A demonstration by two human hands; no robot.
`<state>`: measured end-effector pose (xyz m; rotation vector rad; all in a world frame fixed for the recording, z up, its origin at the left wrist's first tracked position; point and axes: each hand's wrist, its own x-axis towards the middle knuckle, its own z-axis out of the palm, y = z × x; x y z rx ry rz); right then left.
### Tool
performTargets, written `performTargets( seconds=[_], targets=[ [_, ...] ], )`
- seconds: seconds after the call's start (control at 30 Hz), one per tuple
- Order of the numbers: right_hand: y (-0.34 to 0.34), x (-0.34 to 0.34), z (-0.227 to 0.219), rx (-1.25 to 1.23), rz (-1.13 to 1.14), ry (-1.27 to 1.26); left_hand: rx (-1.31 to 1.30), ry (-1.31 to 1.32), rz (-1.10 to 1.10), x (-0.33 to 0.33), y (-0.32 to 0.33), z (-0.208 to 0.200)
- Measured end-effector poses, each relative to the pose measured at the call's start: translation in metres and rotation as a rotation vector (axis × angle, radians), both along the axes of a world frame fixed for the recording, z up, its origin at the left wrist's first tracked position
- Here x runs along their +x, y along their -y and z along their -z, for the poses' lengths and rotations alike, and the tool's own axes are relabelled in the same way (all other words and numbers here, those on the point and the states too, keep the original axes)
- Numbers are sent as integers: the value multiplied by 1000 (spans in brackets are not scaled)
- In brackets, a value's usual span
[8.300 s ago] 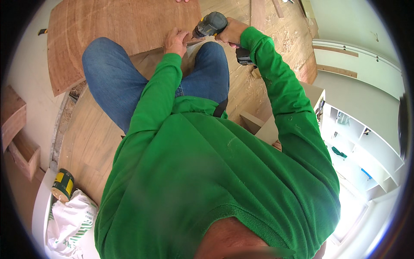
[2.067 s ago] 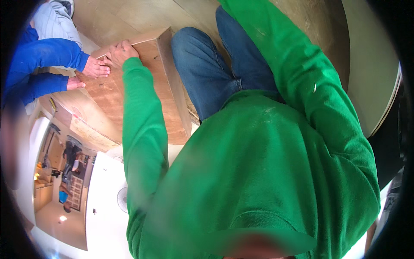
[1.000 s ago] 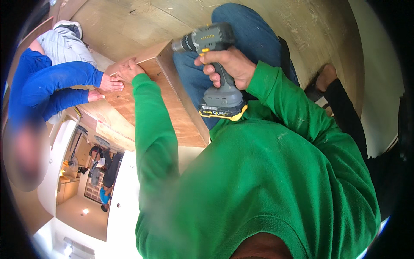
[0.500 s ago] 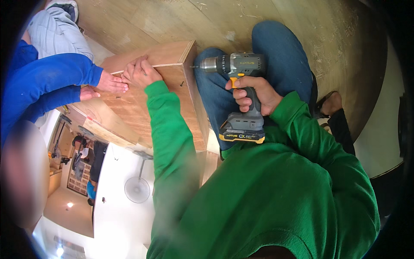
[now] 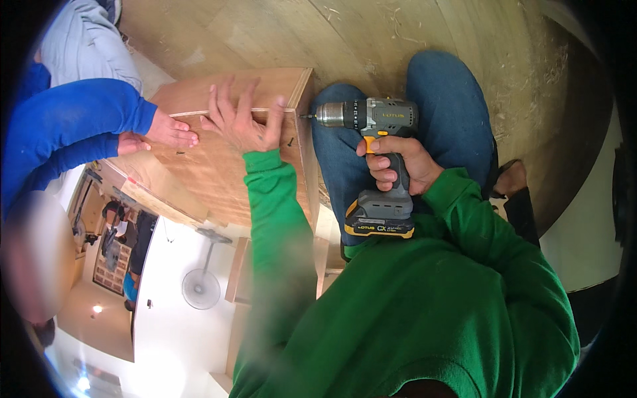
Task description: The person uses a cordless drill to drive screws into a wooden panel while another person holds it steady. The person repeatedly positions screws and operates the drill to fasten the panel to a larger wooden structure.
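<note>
Two hands are seen in the head view. Mid-frame, the drill [image 5: 390, 117] is gripped by the right hand [image 5: 405, 162]. Left of centre, the wooden box [image 5: 219, 176] is touched along its upper edge by the left hand [image 5: 249, 127], fingers spread wide, nothing pinched. Looks like the bit [image 5: 307, 117] is being lined up (contact can't be told); steady, straight pressure's probably needed next.

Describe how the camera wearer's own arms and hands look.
Both arms wear long green sleeves, plain and creased, the left sleeve partly blurred toward the elbow and the right sleeve reaching the wrist. The left hand and right hand are bare, without gloves.
</note>
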<state>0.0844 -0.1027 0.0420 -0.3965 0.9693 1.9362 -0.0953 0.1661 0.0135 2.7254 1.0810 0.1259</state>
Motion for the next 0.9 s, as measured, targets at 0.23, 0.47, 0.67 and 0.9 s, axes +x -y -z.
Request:
performTargets(
  seconds=[0.23,0.47,0.67,0.9],
  targets=[
    [3,3,2,1,-23,28,-123,-24,196,13,14,-14],
    [9,14,-18,-63,14,114,-99,45,179,12,15,-4],
    [19,21,-23,-32,60,245,-101,122,205,14,15,-2],
    [17,14,-23,-59,83,246,-106,100,212,14,18,-9]
  ],
)
